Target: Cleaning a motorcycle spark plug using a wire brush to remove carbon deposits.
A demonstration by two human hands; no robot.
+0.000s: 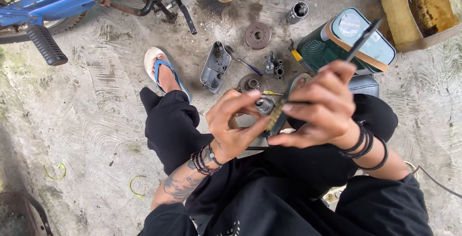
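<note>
At frame centre, our left hand point(236, 123) pinches a small round metal part point(264, 105) while right-hand fingers point(317, 103) close on a dark-handled wire brush point(288, 106); scrubbing appears under way, calling next for steady strokes.

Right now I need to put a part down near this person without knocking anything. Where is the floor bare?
Bare concrete lies left of the sandalled foot, below the blue bike frame; only two yellow scraps lie there. It is crowded ahead of the left hand and right hand: grey cover, round gear, green can.
</note>
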